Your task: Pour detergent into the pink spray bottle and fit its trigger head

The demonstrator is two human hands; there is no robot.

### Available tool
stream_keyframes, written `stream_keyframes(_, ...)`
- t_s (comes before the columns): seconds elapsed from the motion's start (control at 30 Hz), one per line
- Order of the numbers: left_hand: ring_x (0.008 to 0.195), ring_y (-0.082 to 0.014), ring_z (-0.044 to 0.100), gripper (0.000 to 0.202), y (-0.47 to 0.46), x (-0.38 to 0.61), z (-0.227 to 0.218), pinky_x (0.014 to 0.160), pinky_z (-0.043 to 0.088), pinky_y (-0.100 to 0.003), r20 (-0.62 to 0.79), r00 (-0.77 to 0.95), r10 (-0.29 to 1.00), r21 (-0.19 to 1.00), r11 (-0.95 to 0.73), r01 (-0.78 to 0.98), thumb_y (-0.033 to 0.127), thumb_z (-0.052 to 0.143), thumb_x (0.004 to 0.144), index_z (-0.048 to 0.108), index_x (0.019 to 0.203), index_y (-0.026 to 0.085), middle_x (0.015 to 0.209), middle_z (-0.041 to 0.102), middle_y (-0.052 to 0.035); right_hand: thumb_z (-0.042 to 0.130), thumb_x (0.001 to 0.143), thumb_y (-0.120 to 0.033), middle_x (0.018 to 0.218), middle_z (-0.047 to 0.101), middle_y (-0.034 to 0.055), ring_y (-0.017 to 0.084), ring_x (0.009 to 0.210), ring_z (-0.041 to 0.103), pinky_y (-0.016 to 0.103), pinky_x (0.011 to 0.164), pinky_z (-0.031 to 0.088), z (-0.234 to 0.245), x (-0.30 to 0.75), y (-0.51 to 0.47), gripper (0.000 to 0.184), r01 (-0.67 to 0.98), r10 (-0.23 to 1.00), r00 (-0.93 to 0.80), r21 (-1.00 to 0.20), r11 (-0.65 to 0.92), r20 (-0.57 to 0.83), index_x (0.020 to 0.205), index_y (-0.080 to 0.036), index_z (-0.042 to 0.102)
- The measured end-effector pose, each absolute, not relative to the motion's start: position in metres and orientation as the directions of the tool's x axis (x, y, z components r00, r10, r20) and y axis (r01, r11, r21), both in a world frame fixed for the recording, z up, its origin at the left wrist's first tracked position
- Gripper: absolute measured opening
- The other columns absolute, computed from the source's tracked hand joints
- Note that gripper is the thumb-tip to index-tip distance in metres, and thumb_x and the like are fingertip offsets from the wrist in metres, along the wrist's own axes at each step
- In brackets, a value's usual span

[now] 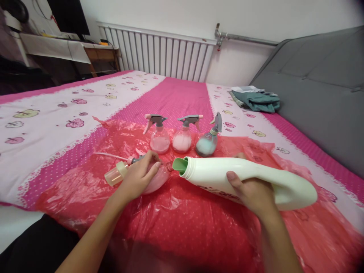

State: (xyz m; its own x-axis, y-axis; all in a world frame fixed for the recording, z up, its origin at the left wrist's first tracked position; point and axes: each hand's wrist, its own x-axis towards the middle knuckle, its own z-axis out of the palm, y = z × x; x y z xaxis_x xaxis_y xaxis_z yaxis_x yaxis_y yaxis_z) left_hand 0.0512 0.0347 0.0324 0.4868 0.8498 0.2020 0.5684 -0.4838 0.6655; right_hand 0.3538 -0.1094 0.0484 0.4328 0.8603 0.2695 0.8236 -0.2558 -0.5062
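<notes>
My right hand (253, 189) grips a large pale detergent jug (218, 172), tipped on its side with its green spout (179, 165) pointing left. That spout sits right at the open neck of a clear pinkish spray bottle (156, 180), which leans toward it. Around the bottle's body my left hand (143, 172) is closed. Left of that hand lie a detached spray head with its dip tube (113, 156) and a pale yellowish see-through cap (115, 174). Whether liquid is flowing cannot be made out.
Behind my hands stand three spray bottles: one pink (159, 142), one whitish pink (182, 141), one with bluish contents (206, 145). Red plastic sheeting (182, 227) covers the bed (184, 94) under them. Folded clothes (256, 99) lie by the grey headboard (315, 72).
</notes>
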Motion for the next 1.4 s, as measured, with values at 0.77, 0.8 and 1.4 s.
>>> stream_keyframes(0.77,0.092,-0.0322,0.070,0.037,0.035,0.053,0.034,0.084,0.047,-0.044,0.197,0.499,0.844,0.664,-0.489,0.566,0.059,0.037,0.101,0.051,0.103,0.025,0.102,0.073,-0.0070,0.035,0.086,-0.090,0.115,0.073,0.0087,0.037,0.110,0.068,0.046,0.087,0.050,0.057,0.350,-0.108,0.082,0.813,0.866,0.441,-0.513,-0.275,0.236,0.129,-0.026,0.064)
stream_keyframes(0.8,0.092,-0.0323,0.070,0.037,0.035,0.053,0.034,0.084,0.047,-0.044,0.196,0.498,0.845,0.663,-0.488,0.567,0.059,0.037,0.101,0.051,0.103,0.025,0.102,0.074,-0.0072,0.035,0.086,-0.090,0.115,0.073,0.0092,0.038,0.112,0.068,0.049,0.091,0.050,0.058,0.350,-0.107,0.083,0.811,0.867,0.440,-0.518,-0.273,0.232,0.130,-0.025,0.064)
stream_keyframes(1.4,0.095,-0.0328,0.071,0.038,0.036,0.053,0.033,0.087,0.049,-0.045,0.201,0.498,0.843,0.664,-0.491,0.564,0.059,0.037,0.101,0.051,0.104,0.024,0.104,0.074,-0.0081,0.029,0.090,-0.075,0.118,0.073,0.0207,0.044,0.123,0.066,0.058,0.099,0.057,0.048,0.352,-0.109,0.077,0.826,0.833,0.493,-0.434,-0.359,0.250,0.113,-0.015,0.072)
